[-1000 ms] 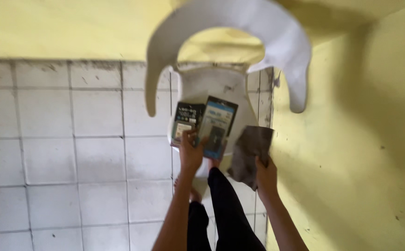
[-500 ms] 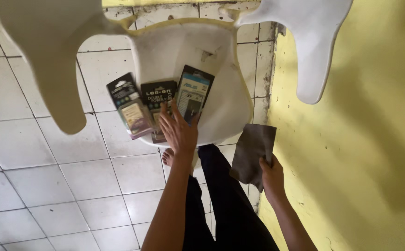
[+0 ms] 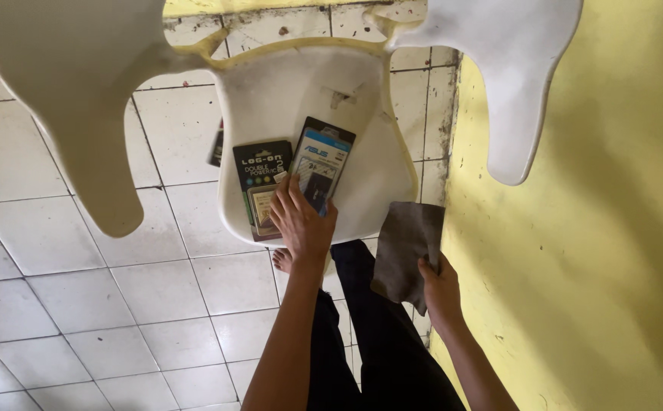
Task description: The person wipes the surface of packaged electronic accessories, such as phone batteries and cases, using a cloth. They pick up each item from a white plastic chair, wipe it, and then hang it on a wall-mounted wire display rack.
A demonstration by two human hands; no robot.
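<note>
Two flat blister packs lie on the white plastic chair seat, near its front edge: a black one and a blue one under my spread left hand. My right hand grips a grey cloth, not yet used there, I judge.

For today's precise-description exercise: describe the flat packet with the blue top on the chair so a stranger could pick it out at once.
Find the white plastic chair beside the yellow wall. Two flat packets lie side by side on its seat, under the left hand. The blue-topped packet is the one nearer the wall, tilted; its neighbour, the black packet, is darker with an orange lower part.
</note>
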